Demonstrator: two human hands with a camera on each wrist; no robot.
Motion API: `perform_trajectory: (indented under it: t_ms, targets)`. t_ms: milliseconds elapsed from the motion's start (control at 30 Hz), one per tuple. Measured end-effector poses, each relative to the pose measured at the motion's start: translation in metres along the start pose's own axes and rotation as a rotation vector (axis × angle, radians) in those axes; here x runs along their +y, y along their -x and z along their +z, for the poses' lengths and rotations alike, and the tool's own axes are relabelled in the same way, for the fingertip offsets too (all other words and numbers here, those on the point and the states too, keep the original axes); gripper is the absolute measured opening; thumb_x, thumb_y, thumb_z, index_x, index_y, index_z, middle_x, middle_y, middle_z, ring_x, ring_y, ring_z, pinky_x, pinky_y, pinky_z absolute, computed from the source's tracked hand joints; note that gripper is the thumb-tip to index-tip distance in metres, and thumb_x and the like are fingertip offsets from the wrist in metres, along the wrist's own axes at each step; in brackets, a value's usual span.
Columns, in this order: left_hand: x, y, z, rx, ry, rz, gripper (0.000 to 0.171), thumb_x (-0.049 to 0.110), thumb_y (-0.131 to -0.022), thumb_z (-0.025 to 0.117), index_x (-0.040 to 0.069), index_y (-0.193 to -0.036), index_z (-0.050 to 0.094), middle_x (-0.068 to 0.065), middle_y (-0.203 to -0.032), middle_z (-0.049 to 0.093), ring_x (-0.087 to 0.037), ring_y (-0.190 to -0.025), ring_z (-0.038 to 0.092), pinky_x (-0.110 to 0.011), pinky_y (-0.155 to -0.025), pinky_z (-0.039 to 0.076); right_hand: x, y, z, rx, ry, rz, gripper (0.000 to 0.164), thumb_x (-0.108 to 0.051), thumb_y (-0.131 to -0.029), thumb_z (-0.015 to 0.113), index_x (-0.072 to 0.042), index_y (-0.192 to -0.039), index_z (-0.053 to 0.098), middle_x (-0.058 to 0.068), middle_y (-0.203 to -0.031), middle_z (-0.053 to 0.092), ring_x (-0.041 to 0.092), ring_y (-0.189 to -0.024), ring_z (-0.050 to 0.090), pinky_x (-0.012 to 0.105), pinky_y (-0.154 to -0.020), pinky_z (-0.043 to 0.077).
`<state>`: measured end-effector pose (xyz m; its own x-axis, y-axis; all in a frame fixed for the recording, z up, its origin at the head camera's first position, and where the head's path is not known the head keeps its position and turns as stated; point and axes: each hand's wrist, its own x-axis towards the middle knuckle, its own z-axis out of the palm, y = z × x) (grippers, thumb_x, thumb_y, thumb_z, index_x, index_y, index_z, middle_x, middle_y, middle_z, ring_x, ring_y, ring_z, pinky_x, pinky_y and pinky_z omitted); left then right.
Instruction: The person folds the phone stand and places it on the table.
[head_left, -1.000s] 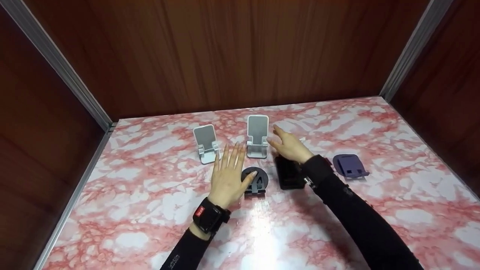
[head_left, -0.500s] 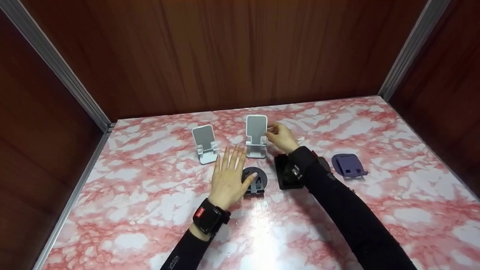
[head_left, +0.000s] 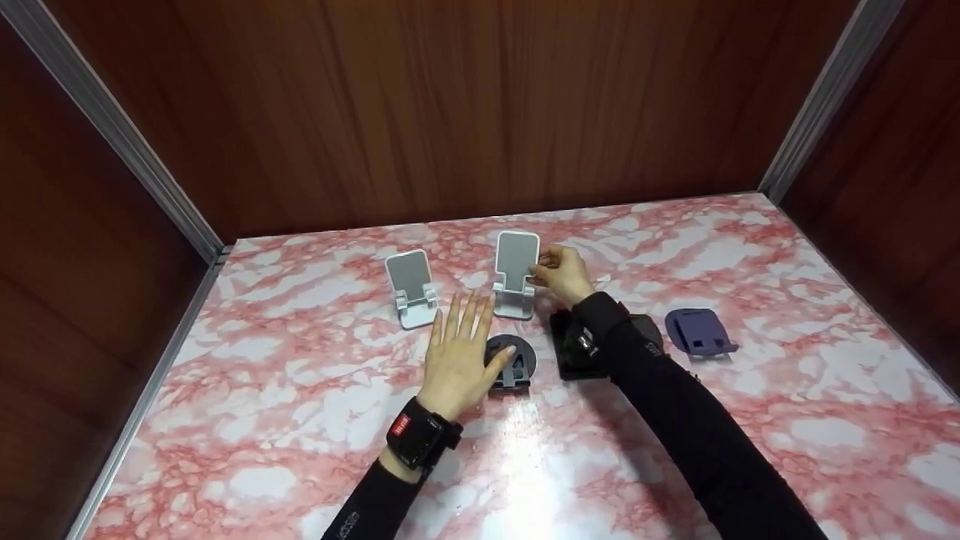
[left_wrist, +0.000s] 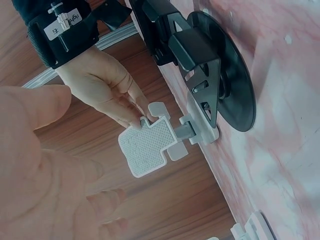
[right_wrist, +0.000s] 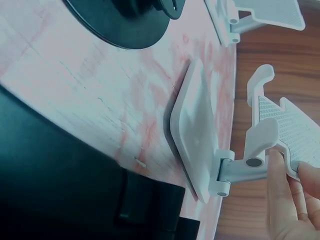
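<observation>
Two hands, apart. Right hand point(head_left: 562, 274) pinches right edge of middle white stand point(head_left: 516, 264), standing beyond round black stand point(head_left: 523, 365). Left hand point(head_left: 455, 367), fingers straight, just left of round black stand; contact unclear. Other white stand point(head_left: 409, 276) beyond it, leftward; dark stand point(head_left: 566, 361) just right, partly hidden; purple stand point(head_left: 700, 330) farther right.

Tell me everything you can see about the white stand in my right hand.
The white stand looks plastic: a white-rimmed, textured grey panel, two hooks in front, and a hinged arm rising from a flat base. It stands unfolded on the table, right of the other white stand, with the right hand pinching its panel's right edge.
</observation>
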<state>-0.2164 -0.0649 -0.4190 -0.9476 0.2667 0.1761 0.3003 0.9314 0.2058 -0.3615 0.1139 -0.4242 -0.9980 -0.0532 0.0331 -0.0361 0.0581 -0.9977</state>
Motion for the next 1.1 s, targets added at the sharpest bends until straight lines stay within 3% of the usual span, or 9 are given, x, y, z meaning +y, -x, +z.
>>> perform_trajectory:
  t_ms: [233,400,700,900,1100]
  targets:
    - [0.0,-0.001,0.002,0.024,0.015,0.007,0.074,0.057,-0.092,0.037,0.017,-0.15,0.012,-0.008,-0.155,0.017,-0.027,-0.145,0.006,-0.048,-0.119,0.006,-0.001,0.005,0.001,0.029,-0.095,0.011,0.016,0.015,-0.082,0.056,0.014,-0.097,0.05,-0.001,-0.069,0.054,0.006,-0.064,0.058,0.026,-0.071,0.059]
    - [0.0,-0.001,0.003,0.029,0.012,0.003,0.075,0.057,-0.092,0.038,0.017,-0.15,0.011,-0.008,-0.156,0.016,-0.027,-0.145,0.004,-0.048,-0.119,0.006,-0.005,0.011,0.001,0.033,-0.15,-0.008,0.015,0.015,-0.083,0.053,0.011,-0.097,0.048,0.001,-0.072,0.052,0.007,-0.065,0.058,0.022,-0.069,0.058]
    - [0.0,-0.001,0.001,0.075,0.016,-0.023,0.076,0.055,-0.092,0.038,0.008,-0.148,0.017,-0.011,-0.155,0.018,-0.028,-0.145,0.008,-0.046,-0.119,0.007,-0.021,0.031,-0.006,-0.037,-0.161,-0.081,0.014,0.012,-0.085,0.053,0.011,-0.098,0.049,0.002,-0.074,0.054,0.008,-0.068,0.061,0.025,-0.072,0.058]
    - [-0.002,-0.005,-0.002,0.09,0.084,-0.036,0.08,0.055,-0.093,0.038,0.002,-0.147,0.015,-0.014,-0.155,0.016,-0.029,-0.144,0.009,-0.046,-0.119,0.011,-0.032,0.052,-0.017,-0.119,-0.179,-0.138,0.018,0.01,-0.085,0.054,0.011,-0.103,0.052,0.003,-0.078,0.058,0.011,-0.07,0.062,0.028,-0.074,0.059]
    - [-0.004,-0.006,-0.004,0.038,0.219,-0.008,0.082,0.052,-0.092,0.043,0.0,-0.147,0.011,-0.017,-0.155,0.013,-0.029,-0.144,0.01,-0.043,-0.119,0.011,-0.039,0.074,-0.022,-0.173,-0.182,-0.168,0.02,0.008,-0.086,0.056,0.012,-0.105,0.051,0.004,-0.081,0.059,0.012,-0.073,0.064,0.031,-0.077,0.058]
